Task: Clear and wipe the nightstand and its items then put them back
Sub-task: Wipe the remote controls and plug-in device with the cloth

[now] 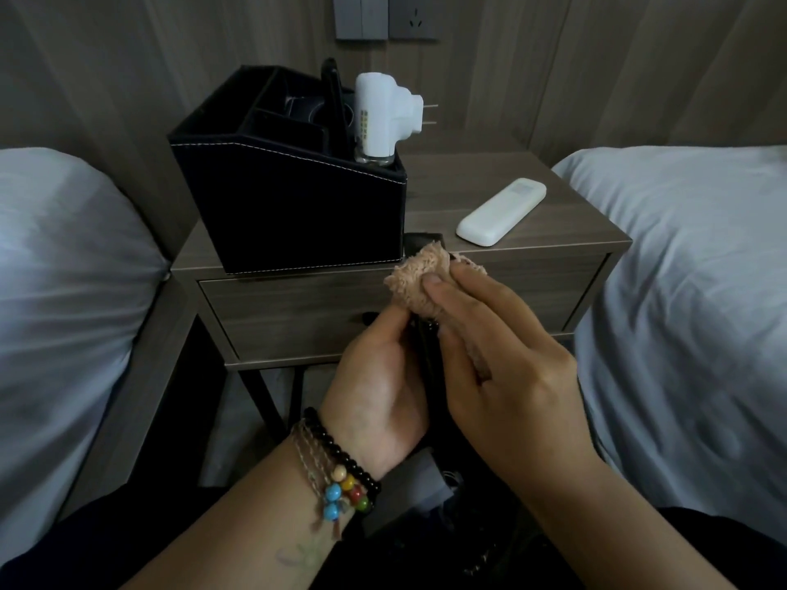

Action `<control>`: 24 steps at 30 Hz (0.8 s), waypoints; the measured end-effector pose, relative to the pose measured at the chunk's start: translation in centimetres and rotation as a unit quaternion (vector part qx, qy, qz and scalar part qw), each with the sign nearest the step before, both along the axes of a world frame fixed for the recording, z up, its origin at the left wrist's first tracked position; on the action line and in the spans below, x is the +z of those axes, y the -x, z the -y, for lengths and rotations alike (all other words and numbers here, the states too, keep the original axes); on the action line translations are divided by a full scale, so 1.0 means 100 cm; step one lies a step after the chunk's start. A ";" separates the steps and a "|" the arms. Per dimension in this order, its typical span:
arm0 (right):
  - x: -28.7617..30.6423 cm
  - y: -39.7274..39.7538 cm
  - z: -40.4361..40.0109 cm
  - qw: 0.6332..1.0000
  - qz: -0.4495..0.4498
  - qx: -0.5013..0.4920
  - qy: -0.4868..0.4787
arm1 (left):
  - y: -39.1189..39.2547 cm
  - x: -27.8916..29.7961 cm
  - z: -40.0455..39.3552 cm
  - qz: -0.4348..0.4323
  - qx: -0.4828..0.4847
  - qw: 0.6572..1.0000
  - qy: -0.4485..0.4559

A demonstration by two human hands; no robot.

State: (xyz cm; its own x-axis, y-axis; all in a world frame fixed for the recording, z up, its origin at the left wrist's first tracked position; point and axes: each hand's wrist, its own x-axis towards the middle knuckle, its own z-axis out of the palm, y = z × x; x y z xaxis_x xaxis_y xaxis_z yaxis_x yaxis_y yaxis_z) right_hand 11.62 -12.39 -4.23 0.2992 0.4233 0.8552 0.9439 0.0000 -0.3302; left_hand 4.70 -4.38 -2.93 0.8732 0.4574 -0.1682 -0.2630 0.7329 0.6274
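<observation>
Holding a slim black item (426,355) upright in our left hand (379,389), we press a beige cloth (415,283) on its top with our right hand (502,355); both hands are clamped. At 12 o'clock stands the nightstand (298,310), bearing a black organizer (289,206) and, at 1 o'clock, a white remote (500,212).

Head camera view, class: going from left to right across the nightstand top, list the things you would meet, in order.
Black organizer box → white plug-in device standing in the box's right end → white remote control lying flat on the nightstand.
</observation>
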 end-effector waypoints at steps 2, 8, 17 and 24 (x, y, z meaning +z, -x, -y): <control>0.001 -0.003 0.002 1.000 -0.001 -0.008 -0.007 | -0.001 -0.001 0.005 0.007 -0.003 1.000 -0.017; 0.007 -0.012 0.007 0.999 -0.015 -0.026 -0.012 | -0.002 -0.012 0.024 0.005 -0.012 0.999 -0.050; 0.004 0.004 0.003 1.000 -0.008 -0.002 -0.011 | -0.005 0.010 0.000 0.036 0.054 0.997 -0.042; -0.006 0.010 0.013 0.999 0.000 0.034 0.035 | -0.004 0.021 -0.027 0.055 0.104 0.992 -0.051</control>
